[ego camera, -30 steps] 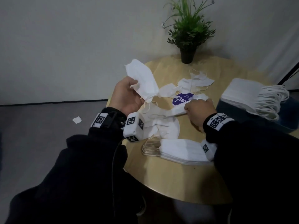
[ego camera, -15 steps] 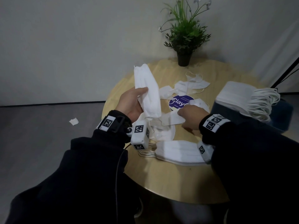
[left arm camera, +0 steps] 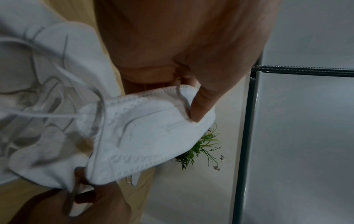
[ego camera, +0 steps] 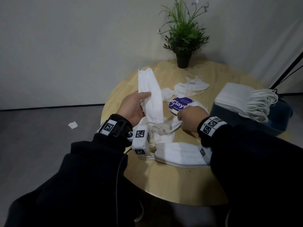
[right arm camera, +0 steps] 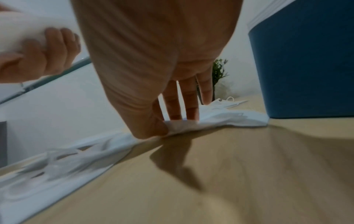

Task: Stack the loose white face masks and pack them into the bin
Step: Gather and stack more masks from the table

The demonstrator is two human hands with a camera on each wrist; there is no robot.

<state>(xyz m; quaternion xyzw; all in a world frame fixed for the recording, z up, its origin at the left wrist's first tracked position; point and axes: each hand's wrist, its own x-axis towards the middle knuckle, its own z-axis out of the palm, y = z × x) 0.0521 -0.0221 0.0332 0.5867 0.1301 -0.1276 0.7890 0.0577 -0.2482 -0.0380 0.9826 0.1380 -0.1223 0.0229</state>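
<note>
My left hand [ego camera: 136,107] holds a folded white mask [ego camera: 150,97] upright above the table's left side, thumb pressed on its face [left arm camera: 199,109]. My right hand [ego camera: 188,118] pinches the end of another white mask [right arm camera: 191,125] that lies on the wood, thumb and fingers closed on the fabric. A neat stack of masks [ego camera: 178,154] lies near the front edge, partly under my right wrist. More loose masks [ego camera: 190,86] lie further back. The blue bin [ego camera: 265,122] at the right carries a thick pile of masks [ego camera: 242,99] with ear loops hanging off.
A potted plant [ego camera: 183,41] stands at the back of the round wooden table [ego camera: 172,182]. A purple round sticker [ego camera: 178,104] marks the table's middle. A white scrap [ego camera: 73,125] lies on the grey floor to the left.
My left hand turned its mask from tilted to upright and brought it lower and nearer the centre. My right hand slid its mask toward me along the table.
</note>
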